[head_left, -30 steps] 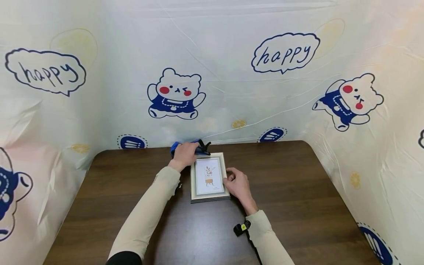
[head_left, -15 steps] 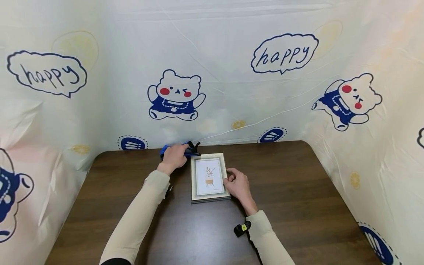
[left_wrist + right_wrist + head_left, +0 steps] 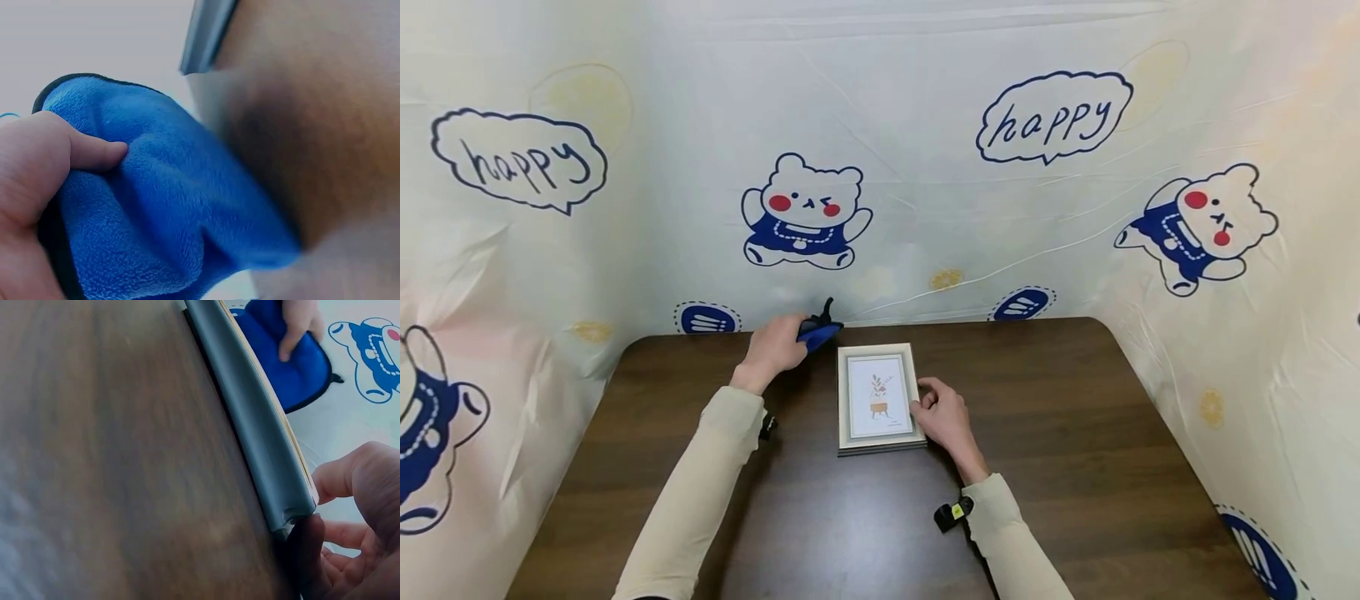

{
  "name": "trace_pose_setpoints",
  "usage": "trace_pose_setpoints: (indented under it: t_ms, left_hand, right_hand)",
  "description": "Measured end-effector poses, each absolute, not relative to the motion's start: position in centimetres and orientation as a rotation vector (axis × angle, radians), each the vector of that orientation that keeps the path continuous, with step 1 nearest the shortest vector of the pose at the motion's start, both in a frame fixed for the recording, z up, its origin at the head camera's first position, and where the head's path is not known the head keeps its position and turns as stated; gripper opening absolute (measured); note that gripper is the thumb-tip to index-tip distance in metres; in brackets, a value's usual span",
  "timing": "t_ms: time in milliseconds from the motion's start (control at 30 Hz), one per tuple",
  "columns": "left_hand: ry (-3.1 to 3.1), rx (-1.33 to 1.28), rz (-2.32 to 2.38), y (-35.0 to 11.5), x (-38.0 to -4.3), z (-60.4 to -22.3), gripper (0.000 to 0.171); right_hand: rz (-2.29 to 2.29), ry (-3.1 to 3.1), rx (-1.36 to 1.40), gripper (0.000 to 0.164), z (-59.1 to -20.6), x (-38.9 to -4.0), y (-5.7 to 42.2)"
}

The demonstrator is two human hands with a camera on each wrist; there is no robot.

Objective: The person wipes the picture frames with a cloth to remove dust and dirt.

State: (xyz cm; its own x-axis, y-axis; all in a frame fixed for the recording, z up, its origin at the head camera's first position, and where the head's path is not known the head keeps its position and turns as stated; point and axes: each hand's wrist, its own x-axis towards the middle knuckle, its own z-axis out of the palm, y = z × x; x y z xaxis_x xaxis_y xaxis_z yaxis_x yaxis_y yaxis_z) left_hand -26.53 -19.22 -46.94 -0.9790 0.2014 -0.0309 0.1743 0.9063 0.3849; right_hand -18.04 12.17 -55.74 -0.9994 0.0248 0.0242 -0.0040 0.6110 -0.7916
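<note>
A picture frame (image 3: 880, 396) with a pale cream border and a potted-plant print lies flat on the brown table (image 3: 1015, 400). Near its upper left, my left hand (image 3: 771, 346) grips a blue cloth (image 3: 156, 194) with black edging, thumb pressed into the bunched fabric. This cloth is apart from the frame in the head view. My right hand (image 3: 943, 417) holds the frame's right edge; in the right wrist view its thumb and finger pinch the grey side (image 3: 250, 419) near one end. Part of the cloth is hidden behind the left hand.
A pale sheet (image 3: 910, 225) printed with bears and "happy" bubbles hangs around the table's back and sides. A small black device (image 3: 952, 514) sits at the right cuff, with a dark cable running down along the forearm.
My left hand has slid leftward along the frame's top edge and off it, taking the blue cloth along. The right hand has stayed at the frame's right edge.
</note>
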Motion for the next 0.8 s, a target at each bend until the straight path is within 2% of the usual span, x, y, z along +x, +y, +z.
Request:
trace_pose_setpoints:
  t_ms: [200,467,800]
  left_hand:
    - [3.096,0.266,0.698,-18.3,-26.3,-45.0,0.035]
    - [3.25,0.284,0.838,-16.2,-26.0,-44.1,0.034]
    - [3.42,0.407,0.915,-12.4,-26.2,-45.2,0.033]
  right_hand:
    - [1.398,-2.792,-0.008,0.034,-54.8,-17.5,12.5]
    - [1.443,-2.788,0.02,0.038,-54.4,-17.4,12.7]
    - [1.424,-2.813,-0.005,0.029,-54.0,-17.3,13.1]
